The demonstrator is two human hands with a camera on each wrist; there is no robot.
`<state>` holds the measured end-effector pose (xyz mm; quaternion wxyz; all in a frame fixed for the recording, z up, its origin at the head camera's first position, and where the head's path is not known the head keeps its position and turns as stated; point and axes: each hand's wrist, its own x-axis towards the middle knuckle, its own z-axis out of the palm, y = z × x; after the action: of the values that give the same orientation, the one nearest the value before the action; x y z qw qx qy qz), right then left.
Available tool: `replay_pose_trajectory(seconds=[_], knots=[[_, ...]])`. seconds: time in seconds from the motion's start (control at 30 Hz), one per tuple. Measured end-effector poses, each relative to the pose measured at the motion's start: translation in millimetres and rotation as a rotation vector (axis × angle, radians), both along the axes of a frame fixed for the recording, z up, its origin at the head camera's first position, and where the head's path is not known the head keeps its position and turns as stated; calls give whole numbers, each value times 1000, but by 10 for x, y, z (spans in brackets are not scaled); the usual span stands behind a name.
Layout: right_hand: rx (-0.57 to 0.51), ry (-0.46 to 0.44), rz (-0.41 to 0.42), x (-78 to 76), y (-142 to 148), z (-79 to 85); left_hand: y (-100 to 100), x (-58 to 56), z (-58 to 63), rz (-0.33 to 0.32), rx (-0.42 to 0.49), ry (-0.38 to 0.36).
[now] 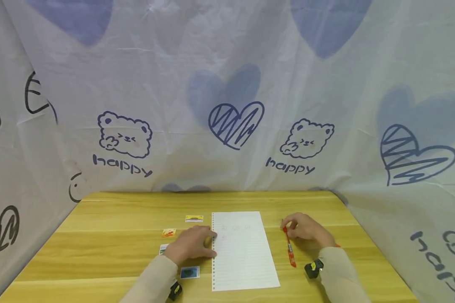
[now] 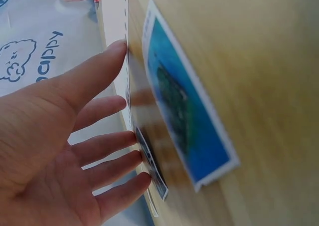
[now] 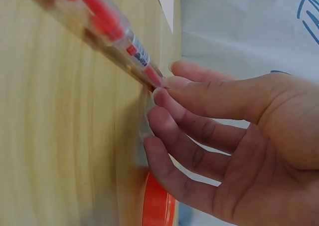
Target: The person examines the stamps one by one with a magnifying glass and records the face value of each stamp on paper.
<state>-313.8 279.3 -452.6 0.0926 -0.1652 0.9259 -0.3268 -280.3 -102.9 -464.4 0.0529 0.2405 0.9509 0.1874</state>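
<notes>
A lined sheet of paper (image 1: 246, 261) with punched holes down its left side lies in the middle of the table, with faint marks near its top. At that left edge is my left hand (image 1: 192, 244), fingers loosely spread and fingertips right at the paper. Right of the sheet, my right hand (image 1: 307, 229) pinches the far end of a clear and red pen (image 3: 112, 26) between thumb and fingertips. The pen's red near end points toward me. In the left wrist view, a small blue picture stamp (image 2: 172, 99) with a dark green shape lies beside the left thumb.
More small picture stamps lie left of the paper: a yellow one (image 1: 194, 219), a red and yellow one (image 1: 169, 232) and one partly hidden by the left hand. A red round object (image 3: 158, 201) stands behind the right hand. Printed cloth (image 1: 227, 168) hangs behind the table.
</notes>
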Motion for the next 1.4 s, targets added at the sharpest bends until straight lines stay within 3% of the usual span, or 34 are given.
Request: replay_pose_trajectory(seconds=[0.17, 0.43, 0.7, 0.93, 1.17, 1.4], knots=[[20, 11, -13, -26, -39, -14, 5, 2, 4, 18, 20, -9], [69, 91, 30, -52, -78, -22, 4, 5, 1, 19, 37, 2], [97, 191, 22, -71, -106, -57, 1, -4, -18, 25, 42, 1], [35, 221, -18, -108, -135, -85, -8, -12, -30, 23, 40, 4], [-84, 148, -14, -87, -209, -21, -15, -27, -30, 15, 43, 9], [-150, 200, -47, -69, -344, -9, -7, -9, -21, 19, 56, -2]])
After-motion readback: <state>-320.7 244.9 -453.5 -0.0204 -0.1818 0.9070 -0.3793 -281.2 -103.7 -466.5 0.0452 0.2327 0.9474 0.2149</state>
